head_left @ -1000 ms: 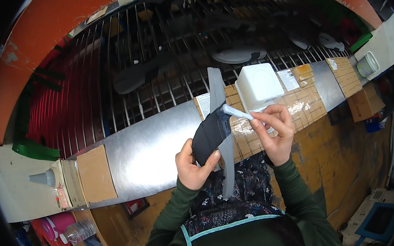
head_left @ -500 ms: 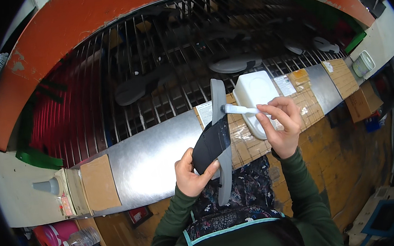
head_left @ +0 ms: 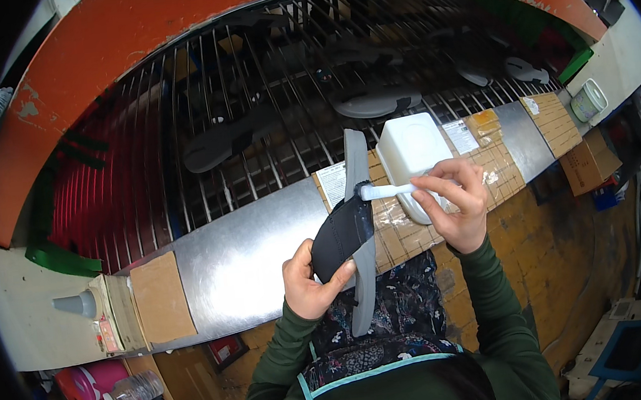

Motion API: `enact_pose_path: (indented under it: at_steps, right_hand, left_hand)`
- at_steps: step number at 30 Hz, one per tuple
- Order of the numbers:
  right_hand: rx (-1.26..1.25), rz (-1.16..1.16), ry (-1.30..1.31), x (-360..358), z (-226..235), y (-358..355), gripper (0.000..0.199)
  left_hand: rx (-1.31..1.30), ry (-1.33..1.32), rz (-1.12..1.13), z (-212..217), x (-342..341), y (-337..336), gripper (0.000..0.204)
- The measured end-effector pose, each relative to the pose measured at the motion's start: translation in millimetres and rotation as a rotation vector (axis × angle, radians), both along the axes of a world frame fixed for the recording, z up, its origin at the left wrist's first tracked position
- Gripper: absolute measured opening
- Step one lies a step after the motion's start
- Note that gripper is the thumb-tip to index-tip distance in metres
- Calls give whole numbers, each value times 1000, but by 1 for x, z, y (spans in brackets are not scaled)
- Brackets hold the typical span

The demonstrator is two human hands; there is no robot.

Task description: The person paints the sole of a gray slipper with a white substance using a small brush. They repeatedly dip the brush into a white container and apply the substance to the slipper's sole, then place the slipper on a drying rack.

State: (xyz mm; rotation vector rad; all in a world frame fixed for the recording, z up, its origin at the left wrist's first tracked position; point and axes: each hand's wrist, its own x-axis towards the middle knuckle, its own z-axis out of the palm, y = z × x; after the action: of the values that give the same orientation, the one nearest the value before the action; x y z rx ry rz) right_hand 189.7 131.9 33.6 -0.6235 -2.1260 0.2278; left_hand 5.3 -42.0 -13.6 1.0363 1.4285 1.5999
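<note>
Hands of a person in dark green sleeves, seen from above at a workbench. Left hand (head_left: 311, 276) wrapped around a black fabric shoe upper (head_left: 341, 232) fitted over a long grey sole-shaped strip (head_left: 360, 235), held upright just above the bench edge, in front of the body. Right hand (head_left: 456, 204) pinched narrowly around the handle of a small white brush (head_left: 386, 190), bristle end touching the top of the black upper where it meets the grey strip. Just behind the brush, a white rectangular plastic tub (head_left: 411, 151) resting on a bench surface (head_left: 443, 188) covered in brown cardboard and clear tape. To the left, a shiny bare metal sheet (head_left: 241, 258) along the same bench, then a square of cardboard (head_left: 160, 296) and a grey cone-shaped nozzle (head_left: 76, 304) at the far left. Beyond the bench, a rack of thin metal wires (head_left: 252, 129) with dark and grey sole shapes (head_left: 373, 104) lying on it, under a curved orange frame (head_left: 164, 22). At the far right, a small round white pot (head_left: 587, 100) and a brown cardboard box (head_left: 591, 162).
</note>
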Motion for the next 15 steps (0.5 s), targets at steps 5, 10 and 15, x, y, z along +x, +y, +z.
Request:
enact_pose_path:
  at_steps: [5,10,15]
  right_hand:
    - [35,16,0,2,-2,0,23]
    - [62,22,-7,2,-3,0,24]
    - [59,43,-49,4,1,-2,24]
  left_hand:
    - [25,-20,-4,2,1,1,27]
    - [13,-13,8,3,0,4,26]
    - [12,23,11,3,-3,4,25]
